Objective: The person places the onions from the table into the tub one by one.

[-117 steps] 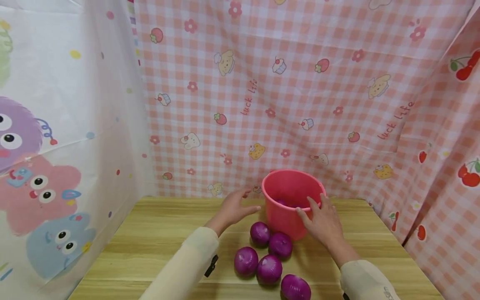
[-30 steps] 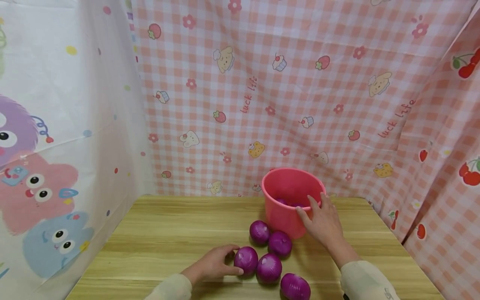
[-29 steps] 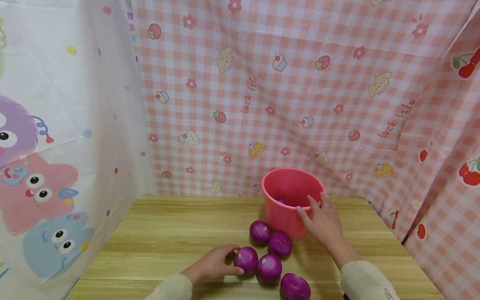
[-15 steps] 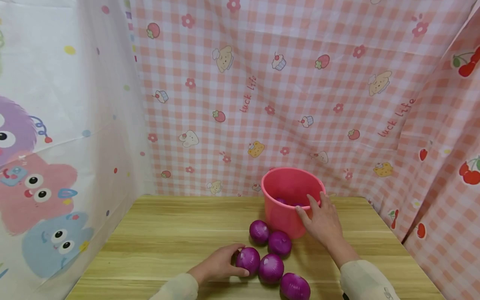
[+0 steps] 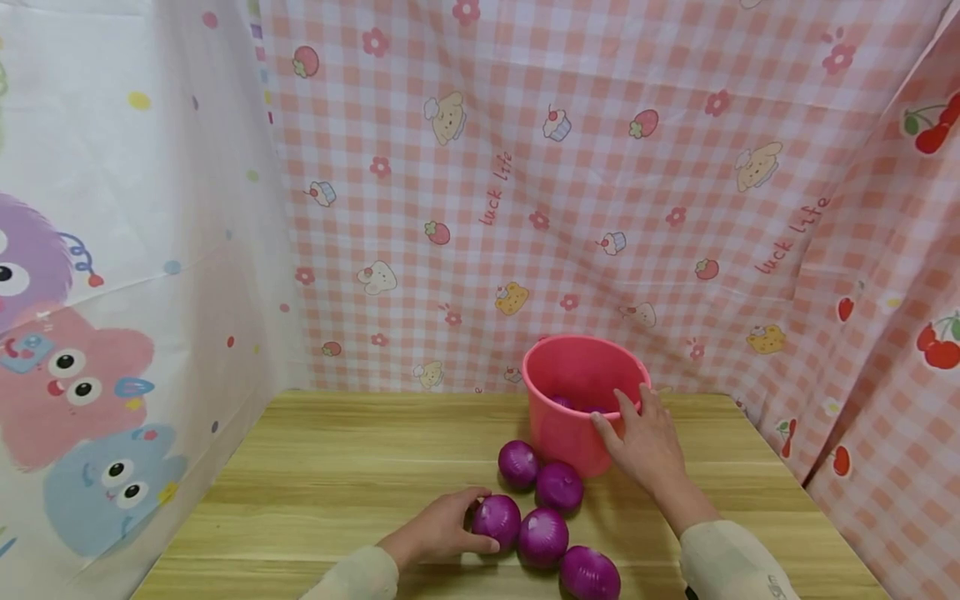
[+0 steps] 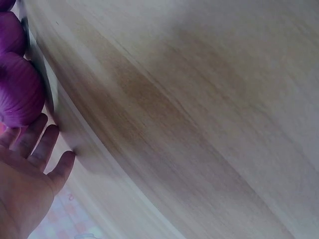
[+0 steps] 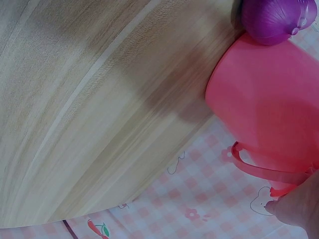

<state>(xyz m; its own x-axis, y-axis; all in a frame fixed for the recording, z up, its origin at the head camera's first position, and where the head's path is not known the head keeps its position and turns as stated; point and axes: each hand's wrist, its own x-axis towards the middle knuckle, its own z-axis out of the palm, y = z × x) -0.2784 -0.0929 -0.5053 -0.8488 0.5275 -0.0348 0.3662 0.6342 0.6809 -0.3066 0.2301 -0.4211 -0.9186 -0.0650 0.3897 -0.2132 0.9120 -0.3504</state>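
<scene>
So my left hand (image 5: 448,527) has its thumb and fingers curved around a round, deep purple onion with glossy skin (image 5: 498,522), thumb on the near side, fingers round the far side. It's on the table left of the bucket, touching its neighbor, another round purple onion with a pale patch (image 5: 543,537). My right hand (image 5: 647,442) is pinching the rim of a bright pink, smooth, plastic-looking bucket (image 5: 566,446) that stands upright, wider at the top than at the bottom. The left wrist view shows fine lines running down the onion skins, and the right wrist view gets the bucket's thin curved pink handle (image 7: 269,172). Two more purple onions (image 5: 559,487) sit right by the bucket's base, a squatter purple onion (image 5: 590,575) is closest to me, and a bit of purple (image 5: 561,402) shows inside the bucket. It's all on a yellowish wood-grain table (image 5: 360,450) with long streaky bands, in front of a creased pink-and-white checked cloth (image 5: 405,225). Compared with a second ago, my left hand and the onion it's holding have shifted slightly right, and the neighbor has gone along, now up against the squatter one. My right hand hasn't budged.
</scene>
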